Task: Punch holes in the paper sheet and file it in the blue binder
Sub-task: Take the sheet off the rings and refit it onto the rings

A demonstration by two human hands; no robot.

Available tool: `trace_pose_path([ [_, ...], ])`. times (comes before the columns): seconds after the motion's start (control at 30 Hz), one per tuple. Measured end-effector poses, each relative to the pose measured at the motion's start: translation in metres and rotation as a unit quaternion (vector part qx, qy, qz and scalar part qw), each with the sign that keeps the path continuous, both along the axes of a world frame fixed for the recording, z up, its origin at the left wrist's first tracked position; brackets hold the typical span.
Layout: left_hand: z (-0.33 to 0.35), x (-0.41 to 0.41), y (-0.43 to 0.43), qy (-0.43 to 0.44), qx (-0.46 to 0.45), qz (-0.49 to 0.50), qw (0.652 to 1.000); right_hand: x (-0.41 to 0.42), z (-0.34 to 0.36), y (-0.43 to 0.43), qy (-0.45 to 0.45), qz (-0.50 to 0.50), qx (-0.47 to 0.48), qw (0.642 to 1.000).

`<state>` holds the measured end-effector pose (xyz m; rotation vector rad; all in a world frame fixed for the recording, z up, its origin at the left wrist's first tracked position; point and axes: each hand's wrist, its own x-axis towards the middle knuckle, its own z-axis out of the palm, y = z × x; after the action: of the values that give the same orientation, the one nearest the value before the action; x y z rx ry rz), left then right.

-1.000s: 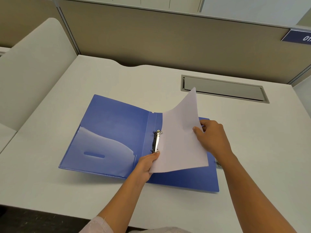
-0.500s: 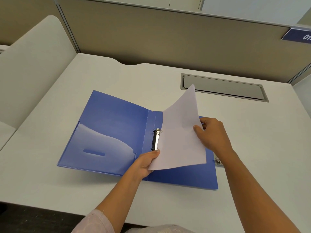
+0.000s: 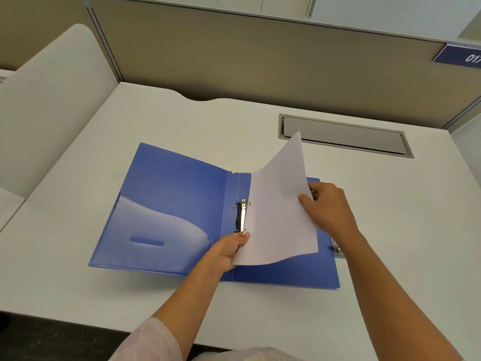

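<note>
Your paper sheet (image 3: 278,212) curls up at frame centre over the open blue binder (image 3: 169,194), left edge by the rings (image 3: 242,216); your left hand (image 3: 229,250) pinches its lower corner, your right hand (image 3: 328,207) grips its right edge; holes unseen, so threading and closing likely remain.

The open blue binder (image 3: 166,194) covers the counter's (image 3: 390,230) middle, its ring mechanism (image 3: 242,217) standing up at the spine and the raised paper sheet (image 3: 278,204) curving just right of it. Open surface surrounds it; a partition (image 3: 260,63) walls the far edge, a white panel (image 3: 46,105) the left.
</note>
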<state>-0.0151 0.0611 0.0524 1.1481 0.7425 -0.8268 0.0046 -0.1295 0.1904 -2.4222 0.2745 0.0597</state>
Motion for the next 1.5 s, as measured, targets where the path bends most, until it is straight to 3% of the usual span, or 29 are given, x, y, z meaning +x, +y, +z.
trace_pose_path([
  [0.43,0.004,-0.005,0.001,0.028,-0.074,0.04,0.996,-0.001,0.001,-0.003,-0.007,0.003,0.001,1.0],
  [1.0,0.016,-0.011,-0.004,0.029,-0.053,0.037,0.997,0.007,0.01,-0.007,-0.015,0.035,-0.001,0.999],
  [1.5,0.014,-0.005,-0.013,0.041,0.008,-0.031,0.999,0.008,0.002,-0.011,-0.017,0.04,0.001,0.999],
])
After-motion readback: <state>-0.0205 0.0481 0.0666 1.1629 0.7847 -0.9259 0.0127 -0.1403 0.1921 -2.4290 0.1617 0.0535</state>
